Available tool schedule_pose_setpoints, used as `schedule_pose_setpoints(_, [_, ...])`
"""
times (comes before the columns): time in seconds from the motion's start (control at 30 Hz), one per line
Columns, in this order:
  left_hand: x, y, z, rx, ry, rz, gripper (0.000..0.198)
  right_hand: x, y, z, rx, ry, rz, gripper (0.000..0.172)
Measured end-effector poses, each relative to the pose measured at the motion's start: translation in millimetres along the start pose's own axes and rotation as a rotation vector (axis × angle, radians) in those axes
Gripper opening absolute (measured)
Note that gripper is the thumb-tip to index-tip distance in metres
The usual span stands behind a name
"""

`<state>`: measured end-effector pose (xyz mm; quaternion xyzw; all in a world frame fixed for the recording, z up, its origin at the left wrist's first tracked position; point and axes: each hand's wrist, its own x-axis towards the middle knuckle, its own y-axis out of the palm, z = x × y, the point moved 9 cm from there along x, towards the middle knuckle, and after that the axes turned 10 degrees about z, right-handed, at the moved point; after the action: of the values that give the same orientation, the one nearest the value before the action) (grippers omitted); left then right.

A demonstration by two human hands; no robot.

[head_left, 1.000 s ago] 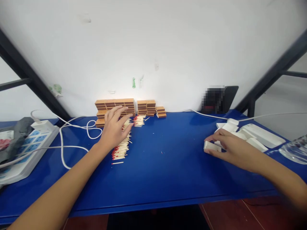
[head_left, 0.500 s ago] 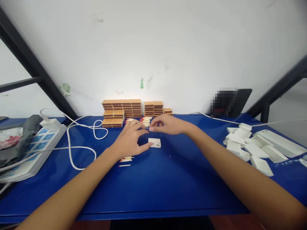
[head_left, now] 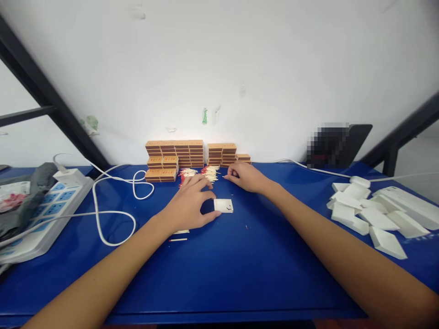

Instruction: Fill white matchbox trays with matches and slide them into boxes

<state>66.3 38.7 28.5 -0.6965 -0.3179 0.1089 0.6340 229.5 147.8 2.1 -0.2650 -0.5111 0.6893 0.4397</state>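
A small white matchbox tray (head_left: 223,206) with a dark mark lies on the blue table. My left hand (head_left: 192,201) is curved around its left end, the thumb at the near corner and a finger at the far corner. Beyond the tray, to the right of the match piles, my right hand (head_left: 245,176) is closed in a pinch. A tiny pale tip, seemingly a matchstick, shows at its fingertips. Red-tipped matches (head_left: 211,172) lie heaped behind the tray. A few more matches (head_left: 179,239) lie near my left wrist, partly hidden by it.
Stacked matchboxes (head_left: 188,154) stand along the wall, with a shorter stack (head_left: 222,154) beside them. White empty trays (head_left: 379,218) are piled at right. A power strip (head_left: 58,214) and a looping white cable (head_left: 97,205) occupy the left. A dark panel (head_left: 358,145) leans at back right.
My right hand has moved right, away from the match heap, still pinched. My left hand stays at the tray. The view has shifted slightly.
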Motion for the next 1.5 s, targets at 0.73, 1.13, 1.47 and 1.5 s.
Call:
schedule_pose_setpoints(0.73, [-3,-44.4,36,0.040,-0.061,-0.066,0.027,-7,25,21,0.874,0.054,-0.111,0.024])
schedule_pose_setpoints(1.13, [1,-31.8,23,0.022,-0.040,0.013,0.027,-5,22,44,0.274,-0.032,-0.214,0.005])
schedule_pose_setpoints(1.47, [-1,-31.2,29,0.050,-0.049,0.007,0.028,-1,26,43,0.218,0.034,-0.100,0.012])
schedule_pose_setpoints(1.5, [-1,-31.4,30,0.052,-0.043,-0.002,0.028,-1,25,43,0.212,0.036,-0.094,0.012])
